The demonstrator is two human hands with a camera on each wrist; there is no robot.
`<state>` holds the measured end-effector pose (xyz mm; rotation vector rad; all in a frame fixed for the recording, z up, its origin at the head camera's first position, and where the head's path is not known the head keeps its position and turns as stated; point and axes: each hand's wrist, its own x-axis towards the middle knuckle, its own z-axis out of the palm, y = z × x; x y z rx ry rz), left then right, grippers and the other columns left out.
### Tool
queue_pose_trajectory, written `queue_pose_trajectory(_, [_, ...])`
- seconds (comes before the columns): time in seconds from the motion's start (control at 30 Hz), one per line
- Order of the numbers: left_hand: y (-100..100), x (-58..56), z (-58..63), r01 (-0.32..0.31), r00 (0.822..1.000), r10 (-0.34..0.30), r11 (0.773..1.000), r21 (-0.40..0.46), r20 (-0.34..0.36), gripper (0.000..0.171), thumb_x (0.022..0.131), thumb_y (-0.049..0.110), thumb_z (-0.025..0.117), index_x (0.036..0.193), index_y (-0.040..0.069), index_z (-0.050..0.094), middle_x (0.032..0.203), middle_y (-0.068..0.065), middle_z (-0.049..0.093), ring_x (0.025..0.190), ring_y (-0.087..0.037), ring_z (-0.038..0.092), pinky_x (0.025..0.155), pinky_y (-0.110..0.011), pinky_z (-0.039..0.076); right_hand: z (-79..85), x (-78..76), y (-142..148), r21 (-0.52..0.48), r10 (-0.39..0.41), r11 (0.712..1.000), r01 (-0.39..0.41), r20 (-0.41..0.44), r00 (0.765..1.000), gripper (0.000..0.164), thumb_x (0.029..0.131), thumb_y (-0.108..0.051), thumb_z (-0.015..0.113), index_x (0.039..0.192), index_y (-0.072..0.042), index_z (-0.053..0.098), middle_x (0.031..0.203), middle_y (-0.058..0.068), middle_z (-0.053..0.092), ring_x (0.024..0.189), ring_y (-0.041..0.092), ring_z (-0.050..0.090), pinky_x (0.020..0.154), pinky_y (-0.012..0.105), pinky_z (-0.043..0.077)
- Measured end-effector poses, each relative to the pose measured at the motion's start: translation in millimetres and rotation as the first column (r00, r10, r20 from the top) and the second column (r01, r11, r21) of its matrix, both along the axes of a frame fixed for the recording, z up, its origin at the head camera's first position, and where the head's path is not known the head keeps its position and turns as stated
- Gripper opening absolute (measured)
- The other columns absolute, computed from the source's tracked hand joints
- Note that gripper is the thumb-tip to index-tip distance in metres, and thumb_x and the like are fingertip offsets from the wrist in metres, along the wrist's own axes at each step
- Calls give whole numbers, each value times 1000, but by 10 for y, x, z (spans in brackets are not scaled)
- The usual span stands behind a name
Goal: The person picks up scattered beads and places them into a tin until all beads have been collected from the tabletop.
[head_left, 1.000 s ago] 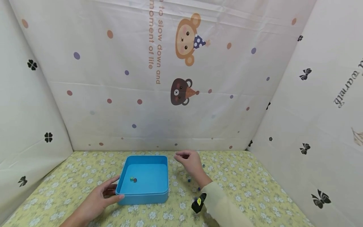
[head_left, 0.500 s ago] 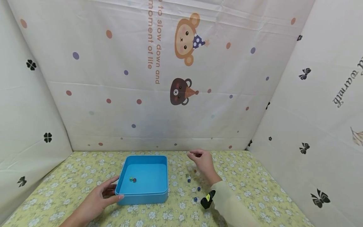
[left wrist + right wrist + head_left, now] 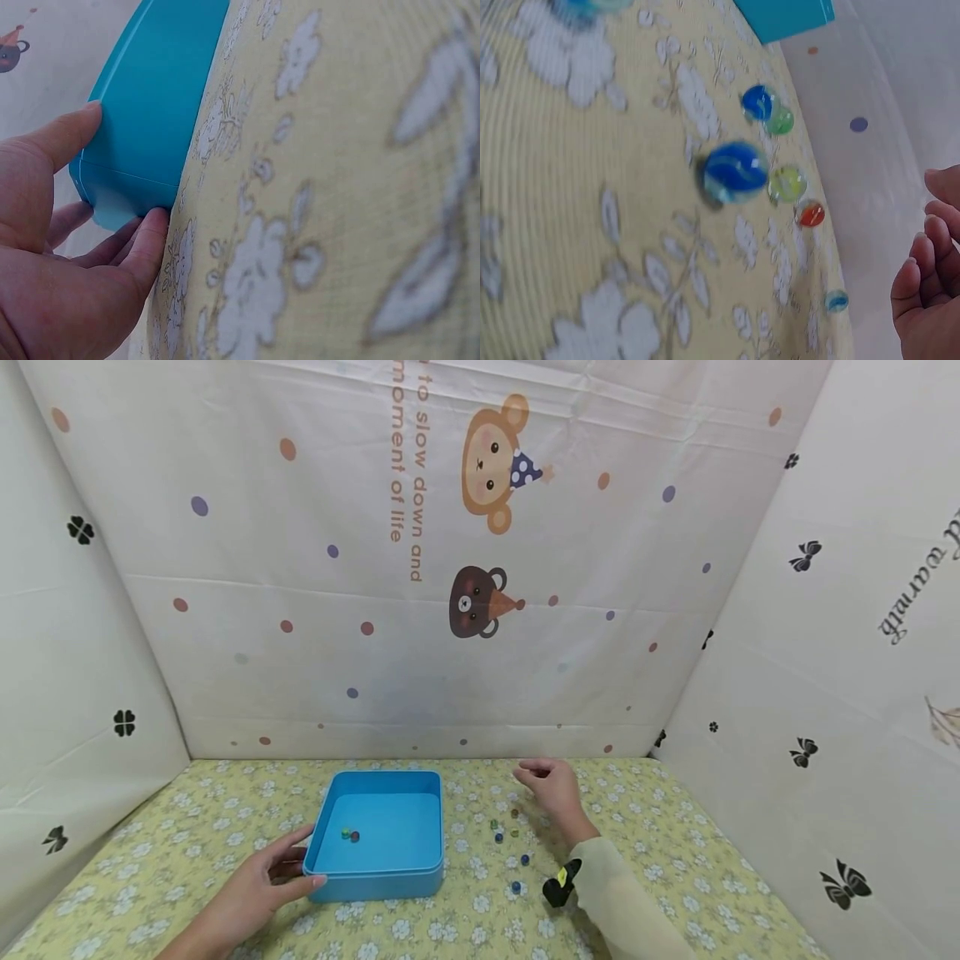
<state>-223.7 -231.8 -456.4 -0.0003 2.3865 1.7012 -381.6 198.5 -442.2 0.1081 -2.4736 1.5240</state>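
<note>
A square blue plastic box [image 3: 397, 827] sits on the flowered cloth, its top uncovered. Inside it, toward the left, are a green marble [image 3: 346, 833] and a reddish marble [image 3: 355, 837]. My left hand [image 3: 258, 885] holds the box's near left corner, thumb at the rim [image 3: 94, 112] and fingers round the lower side. To the right of the box my right hand [image 3: 551, 789] hovers above the cloth, fingers loosely bent, no marble visible in them. Several glass marbles lie beneath and before it, among them blue [image 3: 736, 172], yellow [image 3: 787, 183] and red [image 3: 811, 213] ones.
A light blue marble [image 3: 836, 301] lies apart from the others in the right wrist view; in the head view the right hand covers that spot. Printed white curtains [image 3: 420, 693] stand behind the cloth [image 3: 645, 877] and along both sides.
My right hand has moved right, away from the box, uncovering several marbles on the cloth. The left hand, the box and the two marbles in it have stayed in place.
</note>
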Motion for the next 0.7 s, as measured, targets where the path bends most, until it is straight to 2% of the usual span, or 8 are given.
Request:
queue_pose_trajectory(0.17, [-11, 18, -11, 10, 1000, -10, 1000, 11, -1, 89, 94, 31, 75, 164, 12, 23, 152, -34, 43, 127, -41, 59, 102, -43, 64, -43, 1, 42, 15, 14, 1000, -14, 22, 1000, 30, 92, -21, 79, 117, -3, 77, 107, 10, 74, 88, 22, 67, 64, 28, 62])
queue_pose_trajectory(0.33, [-9, 13, -22, 6, 1000, -6, 1000, 9, 1, 90, 94, 31, 76, 164, 13, 23, 151, -33, 44, 126, -40, 59, 102, -43, 64, -83, 14, 66, 68, 4, 998, -8, 58, 998, 30, 94, -23, 78, 116, -4, 78, 109, 11, 75, 93, 23, 70, 69, 31, 67])
queue_pose_trajectory(0.7, [-5, -54, -6, -21, 1000, 21, 999, -34, 3, 90, 94, 31, 76, 163, 7, 25, 147, -33, 49, 123, -39, 62, 94, -40, 67, -176, -8, 147, 67, -7, 998, 0, 107, 994, 31, 93, -23, 78, 119, -5, 77, 114, 11, 72, 89, 17, 65, 64, 25, 59])
